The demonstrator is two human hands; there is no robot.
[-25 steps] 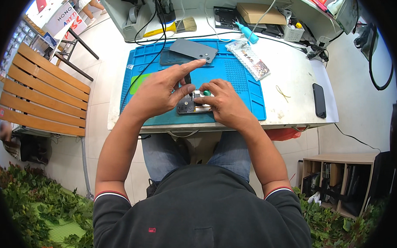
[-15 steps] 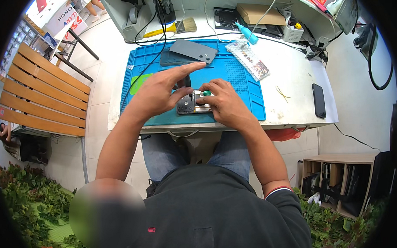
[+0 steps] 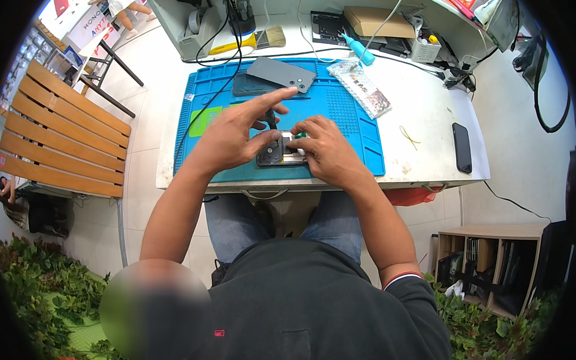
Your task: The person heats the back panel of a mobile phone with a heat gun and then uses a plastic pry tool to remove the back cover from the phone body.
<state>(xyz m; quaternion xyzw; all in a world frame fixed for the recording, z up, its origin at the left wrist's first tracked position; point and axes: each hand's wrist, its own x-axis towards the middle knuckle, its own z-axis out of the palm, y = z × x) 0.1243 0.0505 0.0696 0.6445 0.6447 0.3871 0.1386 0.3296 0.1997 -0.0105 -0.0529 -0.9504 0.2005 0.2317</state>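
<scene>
An opened phone (image 3: 271, 155) lies crosswise near the front edge of the blue work mat (image 3: 360, 141), its dark and silvery inside showing. My left hand (image 3: 231, 138) is over its left end, index finger stretched out and thumb low at the phone. A slim dark tool (image 3: 271, 120), kind unclear, stands between the thumb and curled fingers. From the right, my right hand (image 3: 332, 151) reaches onto the phone with bent fingers pressed together. Something small, green and white, shows at its fingertips, mostly hidden. Behind the hands rests a grey phone back cover (image 3: 276, 71) with a darker panel under it.
A bubble-wrap packet (image 3: 361, 88) overlaps the mat's far right. Beyond lie a turquoise bottle (image 3: 359, 50), a brush (image 3: 273, 36) and a white basket (image 3: 426, 50). A black phone (image 3: 462, 148) lies at right. Dark cables (image 3: 231, 70) hang across the mat's left side.
My left hand has shifted slightly and its curled fingers now show beneath the index finger. The dark tool appears more upright. My right hand stays nearly in place.
</scene>
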